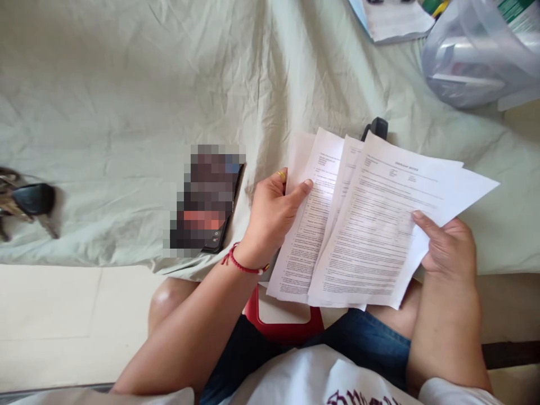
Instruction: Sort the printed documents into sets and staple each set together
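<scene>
I hold a fanned stack of printed white paper sheets (371, 225) over my lap, at the edge of a bed. My left hand (272, 216), with a gold ring and a red string bracelet at the wrist, grips the left side of the stack, thumb on top. On the right edge my right hand (449, 247) pinches the top sheet, thumb lying on the print. The sheets overlap and spread to the right. A small black object (377, 127) peeks out behind their top edge.
A wrinkled pale green bedsheet (147, 101) covers the bed. A dark phone (208, 202) lies on it left of my left hand. Keys with a black fob (29, 202) lie at far left. More papers (392, 19) and a clear plastic bag (476, 53) are at top right. A red stool (282, 323) is under me.
</scene>
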`<act>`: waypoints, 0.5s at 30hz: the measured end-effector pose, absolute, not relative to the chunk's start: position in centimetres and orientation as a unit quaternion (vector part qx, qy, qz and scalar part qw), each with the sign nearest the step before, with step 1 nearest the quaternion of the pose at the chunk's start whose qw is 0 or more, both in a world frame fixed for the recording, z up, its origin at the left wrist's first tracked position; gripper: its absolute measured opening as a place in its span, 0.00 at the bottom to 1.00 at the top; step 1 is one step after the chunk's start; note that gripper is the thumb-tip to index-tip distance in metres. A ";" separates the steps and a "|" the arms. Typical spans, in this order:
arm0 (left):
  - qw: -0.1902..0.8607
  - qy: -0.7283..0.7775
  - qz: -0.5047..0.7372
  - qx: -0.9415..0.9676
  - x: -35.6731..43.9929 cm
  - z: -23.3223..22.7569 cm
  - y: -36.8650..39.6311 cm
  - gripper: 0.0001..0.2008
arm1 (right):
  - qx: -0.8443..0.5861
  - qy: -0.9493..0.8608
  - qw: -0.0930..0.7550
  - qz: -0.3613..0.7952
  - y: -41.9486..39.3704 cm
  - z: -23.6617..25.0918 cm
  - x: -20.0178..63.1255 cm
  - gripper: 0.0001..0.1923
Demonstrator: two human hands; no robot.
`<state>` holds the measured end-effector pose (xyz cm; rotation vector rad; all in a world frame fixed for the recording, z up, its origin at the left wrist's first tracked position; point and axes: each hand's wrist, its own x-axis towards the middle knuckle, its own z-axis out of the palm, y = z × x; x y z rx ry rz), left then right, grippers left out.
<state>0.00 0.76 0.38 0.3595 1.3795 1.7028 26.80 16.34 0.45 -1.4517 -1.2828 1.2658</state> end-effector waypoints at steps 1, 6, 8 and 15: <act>0.442 0.558 0.687 0.145 0.0 0.4 0.8 0.15 | -0.572 -0.510 0.401 0.502 16.2 0.4 26.7 0.30; 0.443 0.564 0.683 0.142 0.2 0.7 0.7 0.15 | -0.551 -0.531 0.395 0.508 15.8 0.6 26.6 0.29; 0.447 0.566 0.679 0.140 0.3 0.8 0.7 0.17 | -0.544 -0.536 0.382 0.521 15.7 0.7 26.7 0.30; 0.431 0.590 0.667 0.150 0.6 0.6 0.9 0.22 | -0.546 -0.545 0.336 0.540 15.2 0.2 26.7 0.30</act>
